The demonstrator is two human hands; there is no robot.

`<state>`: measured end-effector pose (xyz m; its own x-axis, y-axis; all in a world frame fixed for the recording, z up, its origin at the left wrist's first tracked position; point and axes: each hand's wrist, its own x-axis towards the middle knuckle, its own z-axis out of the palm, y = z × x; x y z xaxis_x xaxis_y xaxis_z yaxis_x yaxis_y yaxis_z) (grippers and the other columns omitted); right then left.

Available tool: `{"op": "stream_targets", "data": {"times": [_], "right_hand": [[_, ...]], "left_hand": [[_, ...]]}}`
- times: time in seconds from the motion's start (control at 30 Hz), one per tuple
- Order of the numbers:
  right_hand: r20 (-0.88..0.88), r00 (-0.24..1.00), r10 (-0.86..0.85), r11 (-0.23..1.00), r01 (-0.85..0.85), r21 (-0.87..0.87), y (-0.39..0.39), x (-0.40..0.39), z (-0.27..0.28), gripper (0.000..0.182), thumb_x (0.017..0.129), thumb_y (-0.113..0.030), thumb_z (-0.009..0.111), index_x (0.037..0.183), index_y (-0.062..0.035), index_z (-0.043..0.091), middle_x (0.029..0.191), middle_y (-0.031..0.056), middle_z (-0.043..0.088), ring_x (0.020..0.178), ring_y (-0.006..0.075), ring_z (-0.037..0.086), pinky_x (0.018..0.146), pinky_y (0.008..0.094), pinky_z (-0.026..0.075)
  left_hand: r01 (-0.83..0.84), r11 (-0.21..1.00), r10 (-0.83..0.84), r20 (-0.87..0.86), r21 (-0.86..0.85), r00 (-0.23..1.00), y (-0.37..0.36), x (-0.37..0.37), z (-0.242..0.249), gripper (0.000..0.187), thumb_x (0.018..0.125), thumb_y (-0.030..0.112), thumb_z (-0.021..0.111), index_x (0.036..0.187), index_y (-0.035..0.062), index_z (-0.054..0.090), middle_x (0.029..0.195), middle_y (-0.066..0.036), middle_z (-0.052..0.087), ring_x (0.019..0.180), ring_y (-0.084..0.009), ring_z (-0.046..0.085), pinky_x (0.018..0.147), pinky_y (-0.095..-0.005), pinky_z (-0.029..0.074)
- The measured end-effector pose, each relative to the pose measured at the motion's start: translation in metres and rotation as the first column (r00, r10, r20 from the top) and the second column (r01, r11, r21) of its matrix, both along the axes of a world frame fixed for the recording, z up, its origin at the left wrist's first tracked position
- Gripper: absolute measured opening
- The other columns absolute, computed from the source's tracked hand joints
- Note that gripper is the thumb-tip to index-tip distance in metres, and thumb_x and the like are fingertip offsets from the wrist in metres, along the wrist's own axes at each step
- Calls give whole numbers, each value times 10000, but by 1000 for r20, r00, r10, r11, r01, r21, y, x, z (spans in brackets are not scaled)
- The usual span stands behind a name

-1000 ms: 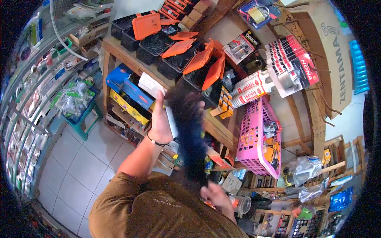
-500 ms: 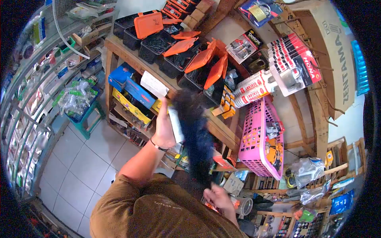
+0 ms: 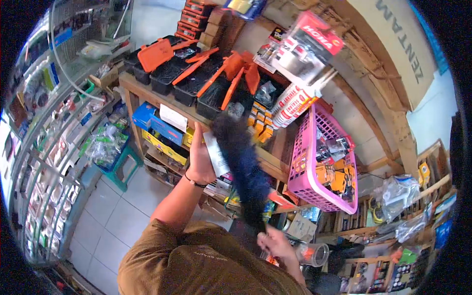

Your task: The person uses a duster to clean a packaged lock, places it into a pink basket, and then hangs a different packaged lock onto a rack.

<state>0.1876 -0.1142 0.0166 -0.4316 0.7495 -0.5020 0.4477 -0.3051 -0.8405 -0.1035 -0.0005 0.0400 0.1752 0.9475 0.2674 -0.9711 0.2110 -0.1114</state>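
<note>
My left hand [image 3: 199,160] is raised in the middle of the view, closed on a small white box [image 3: 215,154] with faint print on its face. Low and to the right, my right hand [image 3: 276,243] has its fingers wrapped round the handle end of a dark blue-black fluffy duster [image 3: 248,172]. The duster slants up and left, blurred by motion, and its head overlaps the edge of the white box. Behind its tip are black bins [image 3: 212,101] with orange lids, standing on a wooden shelf [image 3: 167,107].
Right of the duster stands a pink basket [image 3: 302,164] with packaged goods. White sealant tubes [image 3: 295,105] and red-topped HONA packs [image 3: 322,37] sit above it. Blue boxes [image 3: 164,129] fill the lower shelf. A green stool [image 3: 123,169] stands on the tiled floor [image 3: 105,221], near a glass-fronted rack at left.
My view has turned, so the shelf and bins sit further left and the pink basket shows more from above. Both hands keep their holds, and the duster leans slightly more to the left.
</note>
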Motion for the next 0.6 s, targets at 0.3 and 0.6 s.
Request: {"op": "stream_targets", "data": {"times": [0.3,0.6], "right_hand": [[46,960,278,926,-280,255,-2,21,-25,495,879,-185,469,1322,-81,273,598,-3,478,528,70,440,501,218,399],[-173,980,-102,945,150,292,19,-4,-3,525,860,-134,474,1327,-50,247,566,0,504,415,55,417,395,191,351]], "left_hand": [[-42,971,98,-231,235,968,5,28,-15,826,768,687,250,1273,38,324,1223,-197,427,1055,-358,472,897,-467,378],[-423,839,16,-761,-342,648,-1,28,-19,629,756,698,306,939,134,519,640,38,444,542,-129,467,471,-328,413]]}}
